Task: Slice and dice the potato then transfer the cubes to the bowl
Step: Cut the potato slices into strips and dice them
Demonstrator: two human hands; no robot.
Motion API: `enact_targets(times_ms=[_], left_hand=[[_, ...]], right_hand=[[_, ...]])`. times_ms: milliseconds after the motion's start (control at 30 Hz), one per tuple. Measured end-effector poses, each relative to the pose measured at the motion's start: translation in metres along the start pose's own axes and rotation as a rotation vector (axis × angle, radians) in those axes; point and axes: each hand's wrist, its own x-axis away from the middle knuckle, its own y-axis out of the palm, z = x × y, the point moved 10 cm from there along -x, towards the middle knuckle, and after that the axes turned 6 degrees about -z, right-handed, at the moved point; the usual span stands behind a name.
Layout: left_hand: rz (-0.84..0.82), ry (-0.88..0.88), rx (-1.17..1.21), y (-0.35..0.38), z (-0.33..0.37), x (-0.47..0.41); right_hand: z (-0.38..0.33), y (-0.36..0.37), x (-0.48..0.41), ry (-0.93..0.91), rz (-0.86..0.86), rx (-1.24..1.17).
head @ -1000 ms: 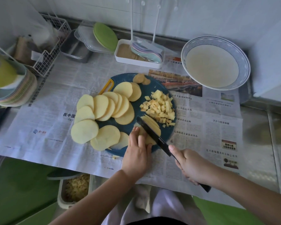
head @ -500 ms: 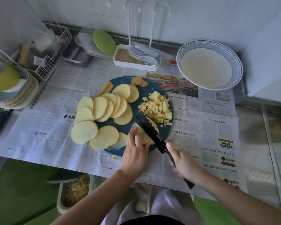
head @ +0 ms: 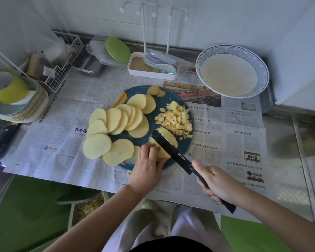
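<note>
The fingers [head: 149, 148] of our left hand [head: 146, 166] lay close together and almost straight. They pressed down on a small stack of potato slices [head: 162, 153] at the near edge of the blue cutting board [head: 164, 104]. The fingers [head: 205, 190] of our right hand [head: 216, 182] were curled tight round the black handle of the knife [head: 171, 151]. One finger reached forward to where the blade began. The black blade stood across the stack, just beside our left fingertips, and pale yellow potato showed on both sides of it. A heap of little yellow cubes [head: 176, 119] sat on the right part of the board, just past the blade. Many round slices [head: 116, 120] lay fanned out on the left, and some hung over the board's edge onto the newspaper [head: 225, 139]. The bowl [head: 231, 49] stood well apart at the back right, pale inside with a blue rim.
</note>
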Motion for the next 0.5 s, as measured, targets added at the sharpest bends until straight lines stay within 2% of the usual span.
enact_targets(times_ms=[133,300,500], left_hand=[[0.032,0.027,-0.055,-0.003,0.003,0.0],[0.079,0.064,-0.044,-0.006,0.004,0.0],[0.084,0.1,-0.007,-0.009,0.001,0.0]], right_hand=[[-0.004,-0.001,0.001,-0.011,0.031,0.068],[-0.013,0.003,0.003,-0.063,0.146,0.296],[-0.018,0.009,0.0,-0.015,0.119,0.393]])
